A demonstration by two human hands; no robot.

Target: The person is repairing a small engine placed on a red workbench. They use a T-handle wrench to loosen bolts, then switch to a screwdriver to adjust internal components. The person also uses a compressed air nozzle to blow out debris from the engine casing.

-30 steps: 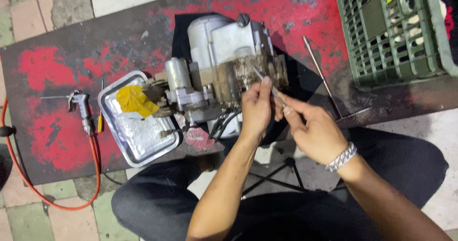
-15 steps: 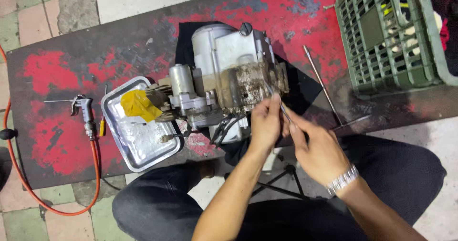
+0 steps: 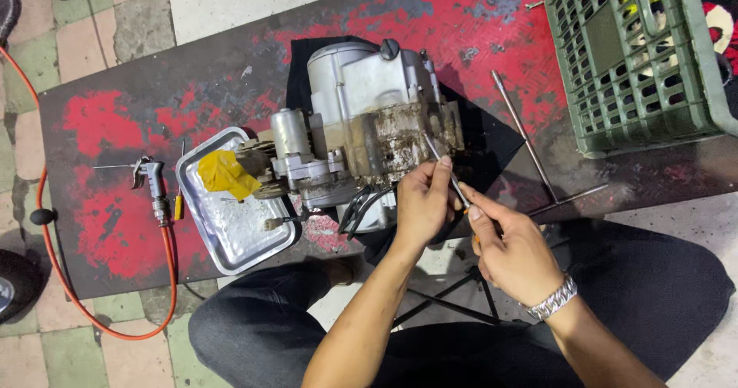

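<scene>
While a metal tray (image 3: 231, 227) with a yellow rag (image 3: 223, 174) lay left of our hands and a green crate (image 3: 638, 65) stood far right, our left hand (image 3: 421, 203) and right hand (image 3: 515, 250) pinched shut on a thin screwdriver (image 3: 442, 165) whose tip touched the grimy engine (image 3: 369, 127) just above.

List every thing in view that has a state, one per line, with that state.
Engine: lying on the bench, grimy.
Thin metal tool: held by both hands, tip at the engine.
Left hand: closed on the tool.
Right hand: closed on the tool.
Metal tray: holds a yellow rag.
Green crate: upright.
</scene>
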